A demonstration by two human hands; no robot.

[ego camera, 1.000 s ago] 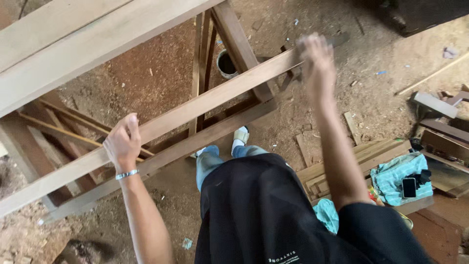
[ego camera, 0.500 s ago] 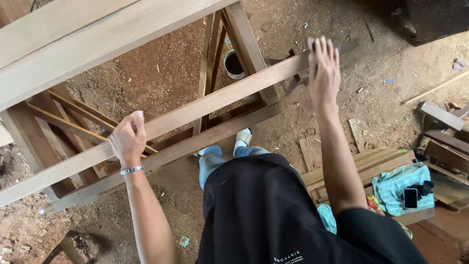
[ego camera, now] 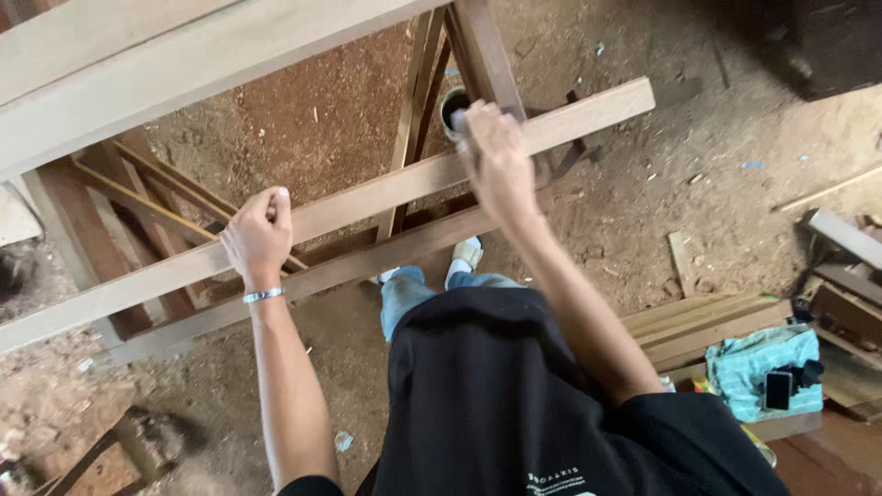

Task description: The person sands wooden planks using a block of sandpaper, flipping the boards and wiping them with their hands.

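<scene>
I am looking straight down past a black shirt and jeans at my own two bare hands working on a long wooden rail (ego camera: 367,197). Nearest in view, at about eight o'clock, my left hand (ego camera: 257,237) is curling closed around the rail, a thin bracelet showing at the wrist, steadying the wood. Further out, at about twelve o'clock, my right hand (ego camera: 499,156) is pressing down on the top face of the same rail with a small pale block (ego camera: 461,119) peeking out past the fingertips — it looks like a sanding block, though I cannot tell for sure, and the fingers seem folded over it.

The rail is running diagonally from nine o'clock up to two o'clock, lying across a wooden frame (ego camera: 432,92) of uprights and cross-pieces. A second, darker rail (ego camera: 349,266) is lying just below it, parallel.

I judge this to be the smoothing step — rubbing along the rail's top face. The next move is calling for a steady stroke along the grain while the left hand is holding the piece firm.

Beyond, at three to four o'clock, stacked boards (ego camera: 698,321) and a teal cloth (ego camera: 767,363) with a phone are lying on the sawdust floor (ego camera: 276,119).
</scene>
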